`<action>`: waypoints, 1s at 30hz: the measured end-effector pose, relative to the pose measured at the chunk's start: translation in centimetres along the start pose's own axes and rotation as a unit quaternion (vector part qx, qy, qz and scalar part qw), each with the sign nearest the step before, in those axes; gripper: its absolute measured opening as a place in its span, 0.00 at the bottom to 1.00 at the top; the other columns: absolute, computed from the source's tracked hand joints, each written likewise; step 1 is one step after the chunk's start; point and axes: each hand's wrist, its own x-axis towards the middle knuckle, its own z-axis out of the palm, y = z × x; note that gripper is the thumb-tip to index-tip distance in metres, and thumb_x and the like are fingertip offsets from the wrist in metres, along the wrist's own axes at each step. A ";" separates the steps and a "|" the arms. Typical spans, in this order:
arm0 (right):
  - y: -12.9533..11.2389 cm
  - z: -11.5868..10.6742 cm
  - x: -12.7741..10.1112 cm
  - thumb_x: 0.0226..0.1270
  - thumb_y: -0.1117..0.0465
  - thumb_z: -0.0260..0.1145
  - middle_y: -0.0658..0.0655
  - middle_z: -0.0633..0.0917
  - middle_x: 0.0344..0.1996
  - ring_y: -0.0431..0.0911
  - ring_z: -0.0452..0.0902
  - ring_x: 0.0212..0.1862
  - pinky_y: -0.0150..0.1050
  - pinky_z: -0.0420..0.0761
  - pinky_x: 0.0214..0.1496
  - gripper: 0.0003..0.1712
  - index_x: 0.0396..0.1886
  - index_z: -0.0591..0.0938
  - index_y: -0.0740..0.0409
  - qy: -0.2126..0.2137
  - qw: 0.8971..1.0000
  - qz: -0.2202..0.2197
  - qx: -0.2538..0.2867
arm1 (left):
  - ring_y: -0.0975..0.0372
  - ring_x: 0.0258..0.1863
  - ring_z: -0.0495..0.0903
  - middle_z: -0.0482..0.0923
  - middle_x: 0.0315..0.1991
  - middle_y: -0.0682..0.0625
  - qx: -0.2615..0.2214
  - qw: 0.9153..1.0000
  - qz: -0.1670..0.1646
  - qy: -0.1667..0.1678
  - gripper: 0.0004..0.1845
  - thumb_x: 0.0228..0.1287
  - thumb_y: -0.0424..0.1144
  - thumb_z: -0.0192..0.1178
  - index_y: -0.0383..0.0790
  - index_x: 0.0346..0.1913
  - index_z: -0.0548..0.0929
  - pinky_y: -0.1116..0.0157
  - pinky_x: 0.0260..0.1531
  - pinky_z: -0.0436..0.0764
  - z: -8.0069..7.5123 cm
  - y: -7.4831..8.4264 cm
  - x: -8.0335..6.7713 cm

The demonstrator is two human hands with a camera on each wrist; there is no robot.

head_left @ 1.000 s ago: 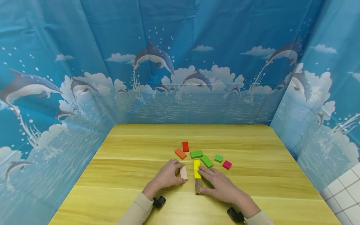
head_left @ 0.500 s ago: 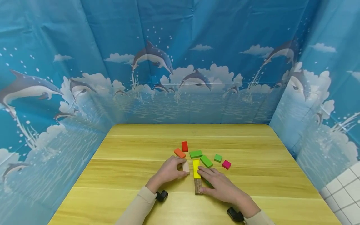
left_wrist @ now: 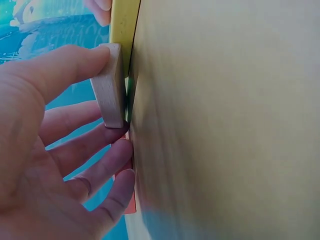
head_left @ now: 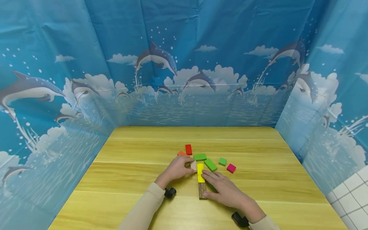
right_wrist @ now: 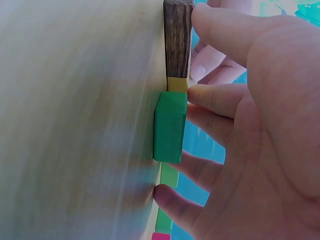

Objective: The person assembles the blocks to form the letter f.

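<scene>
Left hand (head_left: 176, 169): pinches the pale wood block (head_left: 194, 165) betw. thumb and fingers (left_wrist: 75, 67), block tilted, one edge on the table (head_left: 138, 179), just left of the yellow block (head_left: 200, 169).
Right hand (head_left: 224, 188): lies flat, fingers fairly straight, tips touching the yellow block's right side; thumb along the dark brown block (head_left: 202, 190); holds nothing.
Yellow + brown: end to end in one line, yellow further from the person, brown nearer.
Under right hand: a green block (right_wrist: 170, 131) just beside the brown/yellow join, mostly hidden in head view.
Other blocks: orange block (head_left: 181, 153) partly behind left hand; red block (head_left: 188, 149) beyond it; two green blocks (head_left: 200, 157) (head_left: 210, 164) just past the yellow; small green block (head_left: 222, 161) and pink block (head_left: 231, 168) off to the right.
Surroundings: blue dolphin backdrop (head_left: 184, 64) on three sides of the table.
</scene>
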 end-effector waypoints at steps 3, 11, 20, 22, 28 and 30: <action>0.0 0.1 0.0 0.72 0.37 0.62 0.54 0.63 0.77 0.61 0.59 0.74 0.64 0.67 0.66 0.42 0.78 0.66 0.54 -0.002 1.000 0.000 0.000 | 0.65 0.48 0.78 0.82 0.55 0.53 -0.015 1.000 0.002 0.004 0.28 0.63 0.49 0.71 0.41 0.64 0.82 0.63 0.52 0.78 0.1 -0.3 0.6; 0.2 0.2 0.0 0.72 0.37 0.61 0.53 0.62 0.77 0.61 0.58 0.74 0.65 0.66 0.66 0.42 0.78 0.66 0.53 -0.004 1.000 0.002 -0.002 | 0.63 0.46 0.79 0.83 0.54 0.50 -0.044 0.999 -0.010 0.010 0.29 0.62 0.45 0.72 0.39 0.64 0.81 0.65 0.47 0.79 -0.2 -0.6 1.9; 0.2 0.0 0.2 0.72 0.37 0.61 0.53 0.62 0.77 0.62 0.59 0.74 0.66 0.66 0.65 0.42 0.78 0.65 0.54 -0.002 1.000 -0.001 -0.004 | 0.63 0.48 0.78 0.82 0.57 0.50 -0.067 0.997 -0.035 0.020 0.29 0.61 0.46 0.73 0.41 0.64 0.82 0.63 0.49 0.79 -0.4 -1.2 3.0; 0.2 0.0 0.2 0.72 0.37 0.61 0.54 0.63 0.77 0.62 0.59 0.73 0.66 0.66 0.65 0.42 0.78 0.65 0.54 0.000 1.000 -0.002 -0.006 | 0.64 0.47 0.78 0.82 0.57 0.51 -0.070 0.997 -0.035 0.020 0.29 0.61 0.46 0.73 0.41 0.65 0.81 0.64 0.48 0.79 -0.3 -1.2 3.3; 0.3 0.1 0.1 0.72 0.37 0.62 0.53 0.62 0.78 0.62 0.58 0.74 0.66 0.66 0.65 0.43 0.78 0.65 0.52 -0.007 1.000 0.002 -0.004 | 0.65 0.43 0.77 0.82 0.56 0.51 -0.067 0.997 -0.035 0.015 0.29 0.62 0.46 0.72 0.41 0.65 0.81 0.66 0.45 0.78 0.2 -0.8 3.9; 0.3 0.2 0.1 0.72 0.37 0.61 0.52 0.61 0.78 0.61 0.57 0.74 0.66 0.65 0.66 0.43 0.78 0.65 0.52 -0.012 1.000 0.005 -0.001 | 0.65 0.43 0.77 0.82 0.56 0.51 -0.063 0.997 -0.036 0.013 0.29 0.62 0.47 0.72 0.41 0.65 0.81 0.66 0.44 0.78 0.4 -0.6 4.0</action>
